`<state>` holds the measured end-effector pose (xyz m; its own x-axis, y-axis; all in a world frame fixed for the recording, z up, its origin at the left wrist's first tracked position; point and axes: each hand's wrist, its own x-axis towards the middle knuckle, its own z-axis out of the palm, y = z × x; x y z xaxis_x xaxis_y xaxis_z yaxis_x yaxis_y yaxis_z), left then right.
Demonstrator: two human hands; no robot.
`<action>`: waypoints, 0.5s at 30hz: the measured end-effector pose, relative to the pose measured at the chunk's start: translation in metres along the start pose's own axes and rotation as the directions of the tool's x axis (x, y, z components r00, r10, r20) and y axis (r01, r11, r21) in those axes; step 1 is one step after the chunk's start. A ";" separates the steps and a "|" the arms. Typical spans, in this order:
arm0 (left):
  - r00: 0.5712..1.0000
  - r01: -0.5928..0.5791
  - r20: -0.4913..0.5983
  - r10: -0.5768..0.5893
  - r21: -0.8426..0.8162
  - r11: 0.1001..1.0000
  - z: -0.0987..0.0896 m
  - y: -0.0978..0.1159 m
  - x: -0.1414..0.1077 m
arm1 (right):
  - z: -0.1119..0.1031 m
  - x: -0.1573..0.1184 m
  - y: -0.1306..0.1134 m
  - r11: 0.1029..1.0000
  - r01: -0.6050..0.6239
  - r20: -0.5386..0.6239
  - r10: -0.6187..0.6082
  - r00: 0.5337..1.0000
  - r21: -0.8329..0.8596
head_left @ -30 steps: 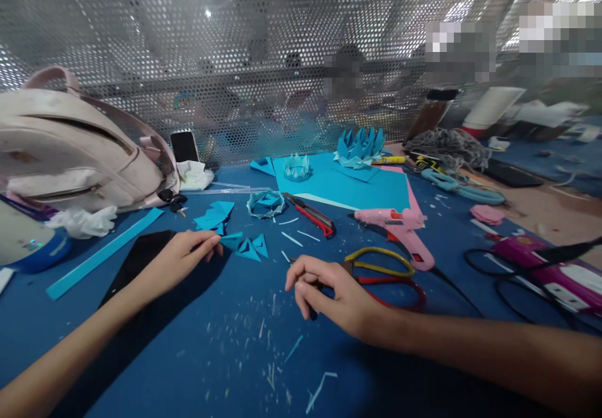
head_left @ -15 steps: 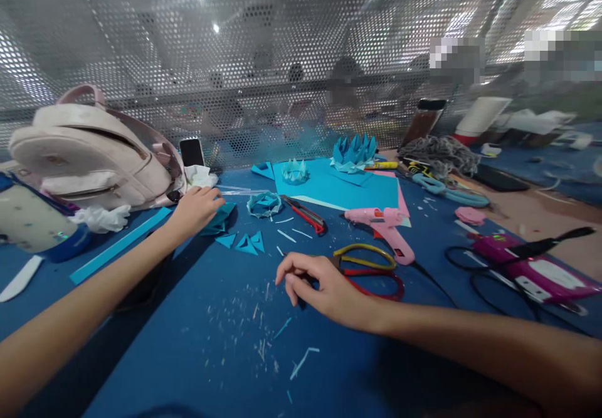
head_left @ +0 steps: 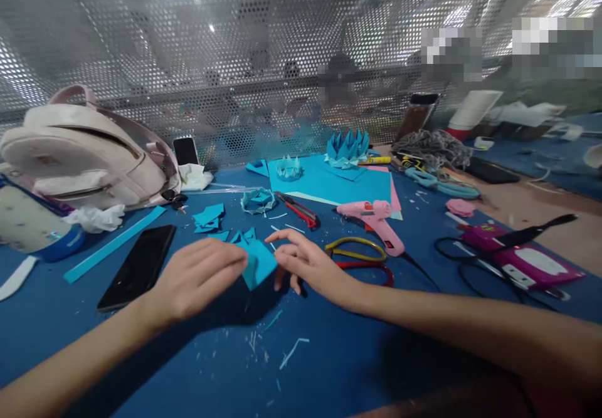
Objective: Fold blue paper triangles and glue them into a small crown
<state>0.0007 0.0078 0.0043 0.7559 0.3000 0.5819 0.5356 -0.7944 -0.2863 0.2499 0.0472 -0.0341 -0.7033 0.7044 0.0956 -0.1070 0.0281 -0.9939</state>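
Note:
A small blue paper square (head_left: 258, 264) is pinched in my left hand (head_left: 202, 274), above the blue table. My right hand (head_left: 315, 269) is at the square's right edge, fingers parted and curved, not closed on it. Small folded triangles (head_left: 244, 237) lie just behind the square. Farther left is a pile of blue paper pieces (head_left: 209, 217). A ring of folded paper (head_left: 258, 201) and a red cutter (head_left: 298, 210) sit behind my hands. Scissors (head_left: 357, 250) with yellow and red handles lie beside my right hand.
A pink glue gun (head_left: 376, 217) lies at right, its cord trailing. A black phone (head_left: 138, 267) and blue strip (head_left: 115, 242) lie left, near a backpack (head_left: 94, 155). Paper crowns (head_left: 347, 148) stand on blue sheets (head_left: 310, 183). A magenta box (head_left: 522, 258) is far right.
My left hand has come back from the paper pile toward my right hand, bringing a blue square. The phone and the pile are now uncovered. The view has shifted slightly.

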 end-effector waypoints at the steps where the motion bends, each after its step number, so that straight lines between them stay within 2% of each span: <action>1: 1.000 -0.006 -0.022 0.005 -0.066 0.998 -0.001 0.011 0.000 | 0.000 0.000 -0.001 1.000 -0.017 0.015 0.018 1.000 -0.023; 4: 0.995 0.081 -0.046 -0.091 -0.181 0.980 0.001 0.030 0.000 | 0.001 -0.001 -0.002 0.995 -0.006 0.042 0.010 0.999 -0.101; 6: 0.971 0.218 -0.038 -0.237 -0.269 0.938 0.003 0.035 0.003 | 0.001 -0.001 -0.004 0.989 0.031 0.038 -0.026 0.999 -0.147; 8: 0.902 0.397 0.002 -0.432 -0.400 0.826 0.004 0.037 0.007 | -0.001 -0.001 -0.006 0.975 0.053 0.017 -0.050 0.999 -0.217; 10: 0.801 0.550 0.104 -0.590 -0.518 0.655 0.005 0.038 0.011 | -0.002 0.000 -0.009 0.950 0.062 0.002 -0.065 0.998 -0.307; 12: 0.720 0.648 0.242 -0.651 -0.570 0.505 0.008 0.039 0.011 | -0.002 0.000 -0.011 0.920 0.071 0.012 -0.072 0.997 -0.384; 15: 0.662 0.717 0.384 -0.644 -0.574 0.395 0.016 0.040 0.006 | -0.002 0.000 -0.013 0.883 0.079 0.048 -0.064 0.997 -0.463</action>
<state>0.0327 -0.0132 -0.0161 0.3003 0.9127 0.2772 0.5379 -0.4020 0.7410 0.2526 0.0479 -0.0212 -0.7279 0.6663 0.1619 0.1749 0.4088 -0.8957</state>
